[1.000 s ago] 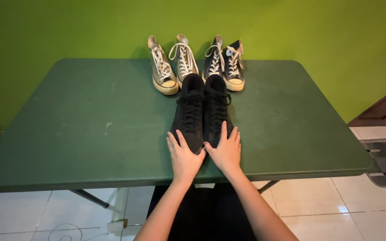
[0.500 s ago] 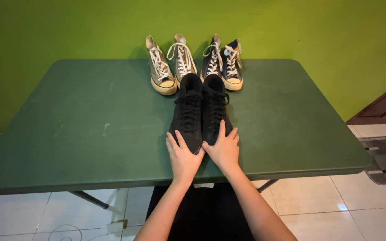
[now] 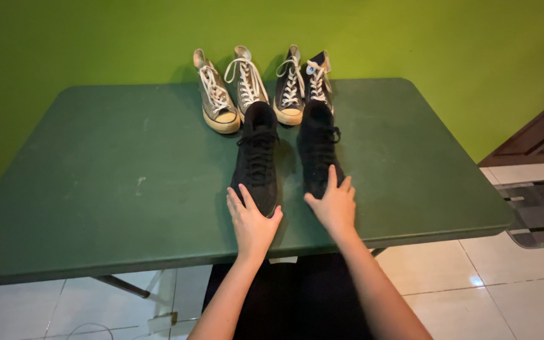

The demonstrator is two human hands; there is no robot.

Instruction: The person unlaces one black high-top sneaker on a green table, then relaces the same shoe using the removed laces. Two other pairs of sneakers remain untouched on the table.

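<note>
Black high-top shoes, a pair, stand on the green table (image 3: 127,189) in the middle of its near half, and everything here turns on how they lie to the two hands: each shoe runs lengthwise away from the person, toe at the near end and ankle opening at the far end, so the long axes point straight out from the table's front edge, roughly parallel with a narrow strip of tabletop between them. Largest in view, the table is a dark green slab with rounded corners set against a bright green wall (image 3: 410,38), with white floor tiles (image 3: 511,277) below and to the right. At the far edge, against the wall, stand two more pairs with white laces: a grey pair (image 3: 225,94) on the left and a dark pair (image 3: 303,88) on the right, their toes close to the ankle ends of the black shoes. The left black shoe (image 3: 256,157) has the left hand (image 3: 251,223) lying flat and open over its toe, fingers spread and gripping nothing. The right black shoe (image 3: 316,148) has the right hand (image 3: 334,204) likewise open, palm down on its toe with fingers reaching up toward the laces. Each hand is nearest its own shoe, neither crosses over, and nothing lies between the hands and the shoes; only the two pairs behind stand close in the direction the shoes point.
</note>
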